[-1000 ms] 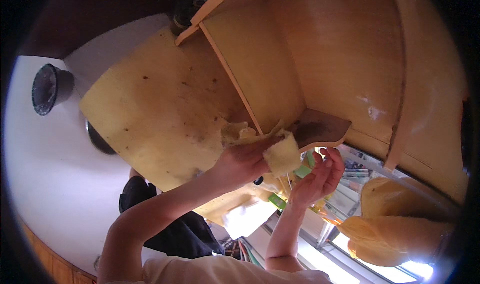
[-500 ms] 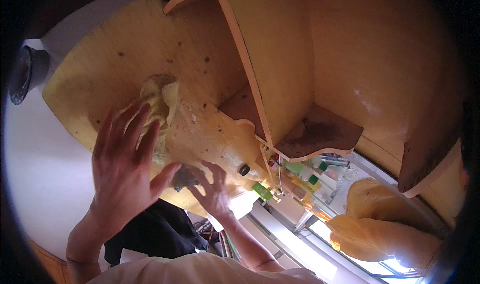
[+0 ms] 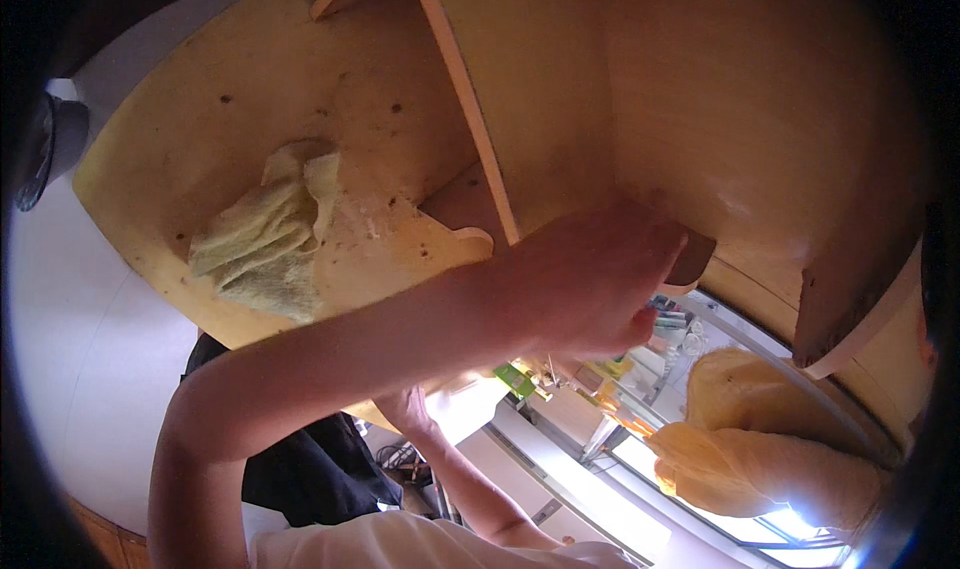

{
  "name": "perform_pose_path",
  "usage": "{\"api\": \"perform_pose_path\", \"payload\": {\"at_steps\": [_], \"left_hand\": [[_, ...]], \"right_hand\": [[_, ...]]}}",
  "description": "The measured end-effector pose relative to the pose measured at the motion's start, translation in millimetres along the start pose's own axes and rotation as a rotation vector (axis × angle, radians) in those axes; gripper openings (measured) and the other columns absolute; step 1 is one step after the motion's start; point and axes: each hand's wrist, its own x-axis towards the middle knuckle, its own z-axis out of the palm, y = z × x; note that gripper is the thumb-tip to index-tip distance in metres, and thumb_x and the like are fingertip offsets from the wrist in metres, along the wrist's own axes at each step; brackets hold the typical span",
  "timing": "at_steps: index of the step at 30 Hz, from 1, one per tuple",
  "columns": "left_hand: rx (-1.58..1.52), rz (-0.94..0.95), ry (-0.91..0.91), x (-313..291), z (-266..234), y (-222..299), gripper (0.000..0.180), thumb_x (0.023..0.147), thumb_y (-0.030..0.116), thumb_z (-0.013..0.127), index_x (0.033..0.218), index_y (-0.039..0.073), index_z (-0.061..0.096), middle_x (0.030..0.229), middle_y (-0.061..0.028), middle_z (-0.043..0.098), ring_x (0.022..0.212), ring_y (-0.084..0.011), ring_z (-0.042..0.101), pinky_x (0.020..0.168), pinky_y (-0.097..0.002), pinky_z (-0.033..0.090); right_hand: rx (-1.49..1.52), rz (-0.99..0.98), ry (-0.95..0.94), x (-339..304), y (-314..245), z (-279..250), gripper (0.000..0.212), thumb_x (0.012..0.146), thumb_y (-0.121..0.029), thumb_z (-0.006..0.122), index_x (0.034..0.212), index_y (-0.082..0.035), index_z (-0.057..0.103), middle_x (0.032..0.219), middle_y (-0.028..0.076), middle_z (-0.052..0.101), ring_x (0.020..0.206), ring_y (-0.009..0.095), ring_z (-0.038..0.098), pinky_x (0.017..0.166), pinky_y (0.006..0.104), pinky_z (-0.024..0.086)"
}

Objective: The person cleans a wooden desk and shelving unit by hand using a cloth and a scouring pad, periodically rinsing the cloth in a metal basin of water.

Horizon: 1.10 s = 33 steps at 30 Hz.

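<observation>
My left arm stretches across to the right. My left hand (image 3: 610, 284) is over the small brown corner shelf (image 3: 692, 261), covering most of it. Its back faces me and the thumb shows below; the other fingers are blurred, so I cannot tell whether they grip anything. Behind the left forearm, my right hand (image 3: 405, 409) is low beside the board's near edge, its fingers hidden. A crumpled, pale yellow cloth (image 3: 270, 234) lies on the stained wooden board (image 3: 290, 79), with neither hand on it.
An upright wooden panel (image 3: 470, 119) divides the unit. Beyond my left hand are a green-labelled item (image 3: 515, 380), several small bottles and a yellow cloth bundle (image 3: 770, 459). A dark round container (image 3: 65, 139) stands at far left. Black fabric (image 3: 320, 474) hangs below the board.
My left hand has left the area by the cloth and swung right to the corner shelf. My right hand has dropped slightly lower and left, now partly behind my left forearm.
</observation>
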Motion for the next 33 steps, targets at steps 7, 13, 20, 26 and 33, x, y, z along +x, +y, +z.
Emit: {"api": "perform_pose_path", "payload": {"at_steps": [7, 13, 20, 26, 33], "left_hand": [[0.091, 0.025, -0.001, 8, 13, -21, 0.055, 0.063, 0.021, 0.077, 0.103, -0.003, 0.048, 0.099, -0.0200, 0.051, 0.095, -0.0347, 0.050, 0.085, -0.0400, 0.041], [0.092, -0.057, 0.025, 7, 14, -8, 0.053, 0.062, 0.023, 0.077, 0.098, -0.005, 0.051, 0.099, -0.0179, 0.051, 0.099, -0.0314, 0.051, 0.087, -0.0373, 0.043], [0.191, -0.098, 0.046, -2, 15, -4, 0.048, 0.064, 0.024, 0.077, 0.094, -0.003, 0.051, 0.095, -0.0169, 0.053, 0.092, -0.0303, 0.054, 0.079, -0.0365, 0.047], [0.044, -0.104, 0.081, -7, 19, -11, 0.045, 0.066, 0.023, 0.076, 0.095, 0.002, 0.048, 0.088, -0.0166, 0.052, 0.083, -0.0351, 0.054, 0.071, -0.0410, 0.044], [0.079, -0.114, 0.164, -4, 20, -12, 0.048, 0.066, 0.024, 0.077, 0.099, 0.002, 0.049, 0.090, -0.0183, 0.054, 0.087, -0.0360, 0.055, 0.077, -0.0418, 0.044]], "right_hand": [[-0.058, -0.067, 0.137, 22, -26, -24, 0.054, 0.067, -0.013, 0.074, 0.116, -0.007, 0.051, 0.113, 0.013, 0.044, 0.100, 0.033, 0.044, 0.084, 0.0435, 0.042], [-0.013, -0.007, 0.039, 4, 1, -7, 0.058, 0.070, -0.016, 0.074, 0.121, -0.008, 0.046, 0.118, 0.017, 0.042, 0.105, 0.038, 0.043, 0.086, 0.0496, 0.040], [0.036, -0.053, 0.066, 0, 9, 3, 0.062, 0.071, -0.017, 0.074, 0.124, -0.008, 0.044, 0.120, 0.020, 0.043, 0.107, 0.040, 0.043, 0.085, 0.0516, 0.039], [0.036, -0.081, 0.077, 3, 8, 0, 0.063, 0.071, -0.016, 0.074, 0.124, -0.007, 0.042, 0.112, 0.020, 0.048, 0.102, 0.040, 0.046, 0.084, 0.0520, 0.039], [0.041, -0.053, 0.065, 5, 7, -2, 0.063, 0.071, -0.017, 0.074, 0.125, -0.006, 0.042, 0.118, 0.021, 0.043, 0.103, 0.041, 0.044, 0.083, 0.0514, 0.040]]}}
